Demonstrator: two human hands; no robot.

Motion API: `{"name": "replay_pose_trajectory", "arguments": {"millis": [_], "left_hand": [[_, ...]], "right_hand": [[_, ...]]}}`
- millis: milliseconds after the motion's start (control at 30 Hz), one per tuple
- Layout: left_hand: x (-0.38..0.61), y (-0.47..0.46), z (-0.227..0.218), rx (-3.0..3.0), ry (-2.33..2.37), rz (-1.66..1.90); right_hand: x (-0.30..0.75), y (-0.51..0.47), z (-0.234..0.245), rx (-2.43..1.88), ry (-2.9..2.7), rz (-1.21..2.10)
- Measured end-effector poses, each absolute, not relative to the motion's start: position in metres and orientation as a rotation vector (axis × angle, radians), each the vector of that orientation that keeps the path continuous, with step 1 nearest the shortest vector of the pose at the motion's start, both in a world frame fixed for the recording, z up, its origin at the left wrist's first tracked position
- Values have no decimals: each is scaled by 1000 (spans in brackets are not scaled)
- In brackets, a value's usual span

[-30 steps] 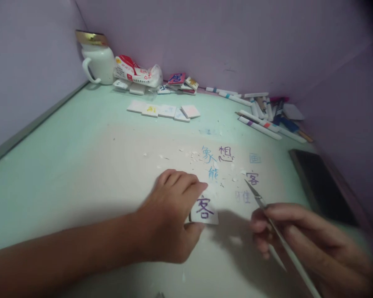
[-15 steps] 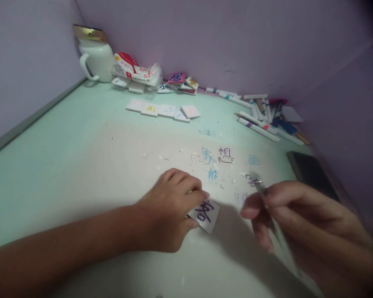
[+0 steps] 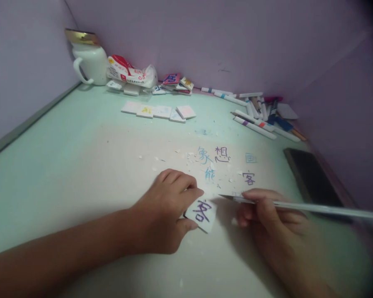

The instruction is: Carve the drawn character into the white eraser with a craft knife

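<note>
My left hand point(image 3: 174, 211) grips a white square tile point(image 3: 202, 216) between fingers and thumb on the table. A purple Chinese character is written on the tile's upper face. In my closed right hand point(image 3: 267, 219) is a slim craft knife point(image 3: 317, 208), its long handle pointing right and its dark, pointed tip turned left. That tip hovers just above and right of the tile, apart from it. Characters in blue and purple ink, such as a purple one point(image 3: 222, 154), mark the tabletop beyond, among small white shavings point(image 3: 191, 155).
A white mug point(image 3: 91, 64) with a gold item on top stands back left, beside a red-and-white plastic packet point(image 3: 132, 72). Several white tiles point(image 3: 161, 111) lie in a row. Markers point(image 3: 255, 127) are heaped back right. A dark flat slab point(image 3: 311, 178) lies right.
My right hand has swung the craft knife round, so its tip now points left toward the tile. The left hand keeps its grip on the tile. The view has shifted slightly.
</note>
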State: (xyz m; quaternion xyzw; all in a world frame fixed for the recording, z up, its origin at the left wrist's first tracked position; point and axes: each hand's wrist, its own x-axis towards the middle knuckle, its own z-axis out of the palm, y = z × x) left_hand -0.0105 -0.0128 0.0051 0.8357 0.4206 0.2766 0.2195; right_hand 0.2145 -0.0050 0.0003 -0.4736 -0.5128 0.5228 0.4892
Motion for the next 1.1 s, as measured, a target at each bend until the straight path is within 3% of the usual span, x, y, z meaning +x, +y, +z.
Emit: {"name": "replay_pose_trajectory", "arguments": {"millis": [533, 1100], "left_hand": [[-8, -10, 8, 2313, 1156, 717], [-8, -10, 7, 2332, 1162, 740]], "right_hand": [[198, -11, 3, -1176, -1324, 1293], [205, -5, -2, -1041, -1846, 1031]]}}
